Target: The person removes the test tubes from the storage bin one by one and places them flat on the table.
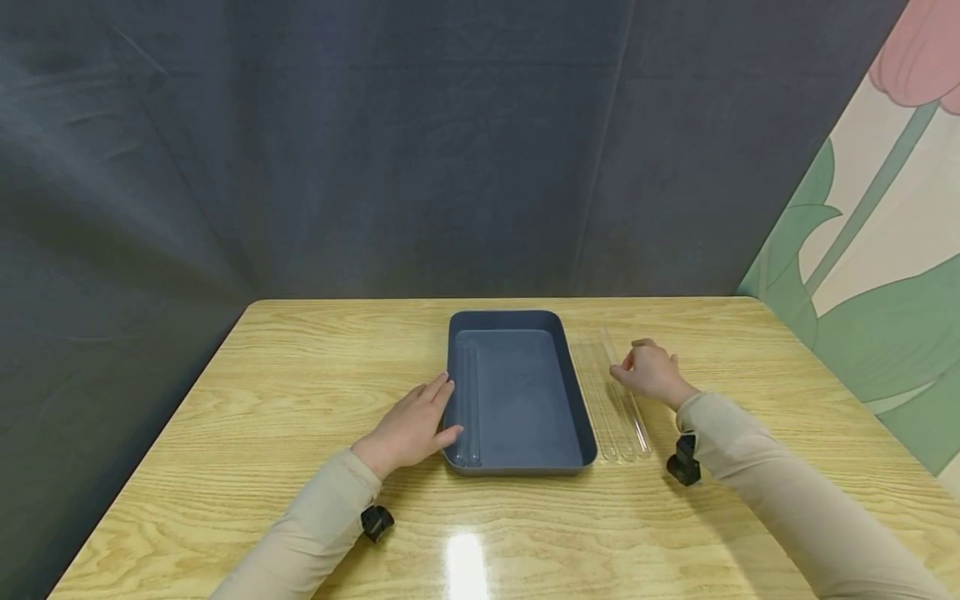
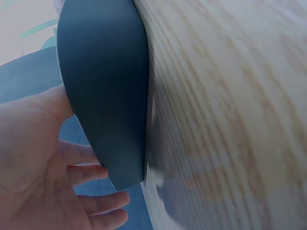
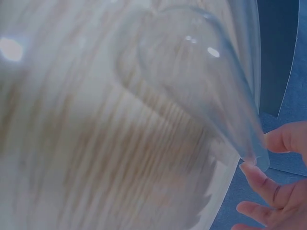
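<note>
A dark blue rectangular tray [image 1: 517, 392] stands near the middle of the table. Two clear test tubes [image 1: 468, 408] lie side by side along its left wall. My left hand [image 1: 411, 423] rests on the tray's left rim, fingers extended and thumb reaching over the edge; the left wrist view shows them along the tray's outer wall [image 2: 108, 91]. To the right, my right hand [image 1: 651, 372] pinches a clear test tube [image 3: 216, 81] between thumb and index finger near its far end. In the head view that tube slants, its rounded end toward me.
More clear test tubes [image 1: 600, 408] lie in a row on the wooden table [image 1: 330, 350], close beside the tray's right wall. A dark curtain [image 1: 420, 150] hangs behind the table's far edge. At the right stands a wall painted with a flower [image 1: 885, 333].
</note>
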A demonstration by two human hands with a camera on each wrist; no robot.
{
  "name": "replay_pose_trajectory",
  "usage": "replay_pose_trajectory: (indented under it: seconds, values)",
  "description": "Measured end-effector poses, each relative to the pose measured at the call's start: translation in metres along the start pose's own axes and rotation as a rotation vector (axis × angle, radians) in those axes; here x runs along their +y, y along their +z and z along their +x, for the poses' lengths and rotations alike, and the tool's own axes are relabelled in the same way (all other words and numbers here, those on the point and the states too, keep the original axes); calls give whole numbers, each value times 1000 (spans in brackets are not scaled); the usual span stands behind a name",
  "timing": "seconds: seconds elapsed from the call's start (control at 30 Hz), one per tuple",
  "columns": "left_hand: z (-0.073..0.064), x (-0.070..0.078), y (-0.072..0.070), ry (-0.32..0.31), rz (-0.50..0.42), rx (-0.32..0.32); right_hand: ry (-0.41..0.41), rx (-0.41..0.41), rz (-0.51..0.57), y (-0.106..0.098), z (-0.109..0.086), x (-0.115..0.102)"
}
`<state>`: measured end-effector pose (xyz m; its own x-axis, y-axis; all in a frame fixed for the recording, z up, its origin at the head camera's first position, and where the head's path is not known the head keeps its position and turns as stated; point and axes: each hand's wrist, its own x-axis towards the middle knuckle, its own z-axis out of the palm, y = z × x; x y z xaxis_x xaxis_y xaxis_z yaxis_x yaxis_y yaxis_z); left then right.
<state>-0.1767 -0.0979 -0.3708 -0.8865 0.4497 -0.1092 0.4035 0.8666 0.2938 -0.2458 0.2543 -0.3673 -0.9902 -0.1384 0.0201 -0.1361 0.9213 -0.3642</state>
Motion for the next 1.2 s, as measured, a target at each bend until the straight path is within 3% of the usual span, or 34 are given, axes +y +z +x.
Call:
replay_pose_trajectory:
  seconds: [1.2]
  values:
    - [1,0,1,-9,4,10,39,-39,0,5,-1,7]
